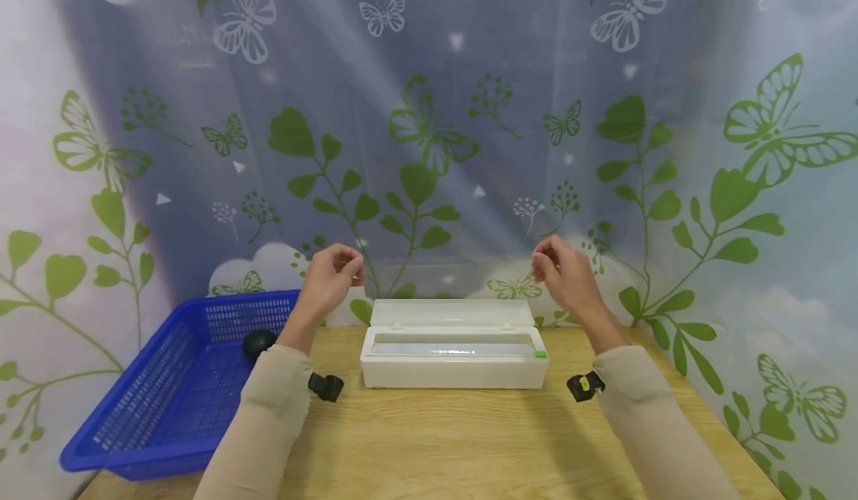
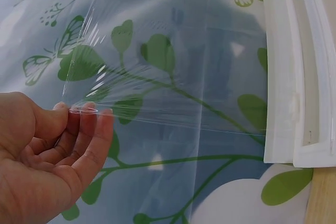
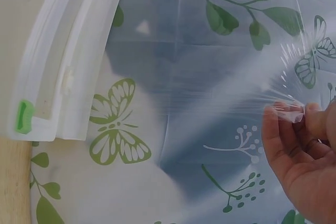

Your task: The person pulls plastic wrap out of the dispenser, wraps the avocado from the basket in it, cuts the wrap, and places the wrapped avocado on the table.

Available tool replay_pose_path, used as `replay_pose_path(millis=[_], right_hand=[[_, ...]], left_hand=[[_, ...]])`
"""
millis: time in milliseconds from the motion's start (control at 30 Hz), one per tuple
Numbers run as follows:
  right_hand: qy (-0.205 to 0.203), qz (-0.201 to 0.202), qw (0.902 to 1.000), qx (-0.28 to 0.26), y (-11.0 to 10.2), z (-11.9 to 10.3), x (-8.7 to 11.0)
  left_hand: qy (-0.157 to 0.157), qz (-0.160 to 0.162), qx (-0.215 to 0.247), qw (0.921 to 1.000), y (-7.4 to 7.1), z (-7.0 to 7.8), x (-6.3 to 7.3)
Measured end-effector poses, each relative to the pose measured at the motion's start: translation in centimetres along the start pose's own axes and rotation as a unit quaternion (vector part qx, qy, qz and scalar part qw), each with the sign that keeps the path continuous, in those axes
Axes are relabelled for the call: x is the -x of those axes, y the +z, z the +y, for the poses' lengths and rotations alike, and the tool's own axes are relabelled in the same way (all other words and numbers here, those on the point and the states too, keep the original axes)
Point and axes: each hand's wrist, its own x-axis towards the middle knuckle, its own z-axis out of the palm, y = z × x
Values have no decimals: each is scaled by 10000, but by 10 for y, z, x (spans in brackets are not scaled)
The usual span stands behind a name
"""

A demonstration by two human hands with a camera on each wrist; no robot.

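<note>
A white cling film dispenser (image 1: 456, 373) sits on the wooden table with its lid (image 1: 452, 312) raised at the back. Inside lies a pale roll, and a small green slider (image 3: 24, 117) is at the right end. My left hand (image 1: 333, 276) and right hand (image 1: 566, 273) are raised above and behind the box, well apart. In the left wrist view, thumb and fingers pinch one corner of clear cling film (image 2: 173, 93). The right wrist view has the other corner of the film gathered between thumb and fingers. The sheet spans between the hands, creased toward each pinch.
At the left stands a blue plastic basket (image 1: 161, 403) with a dark round object (image 1: 258, 343) in it, partly behind the left forearm. A printed curtain (image 1: 429, 112) with leaves and butterflies hangs right behind the wooden table (image 1: 429, 440). Black cameras are strapped on both wrists.
</note>
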Motion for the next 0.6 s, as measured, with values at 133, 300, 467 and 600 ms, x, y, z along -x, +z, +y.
replay_pose_path(millis=[133,300,467,600], right_hand=[[-51,61,9999,96,-2,-4,-2],[-45,59,9999,90,-6,-11,-4],[-108,130,9998,72,-9,-16,-7],[-163,219,9996,62,-11,-17,-9]], left_hand=[[36,23,-50,10000,-3,3,-2],[89,43,-78,9999,-7,7,-4],[107,63,-99,9999,-10,13,-5],[148,82,-164,9997,-11,18,-5]])
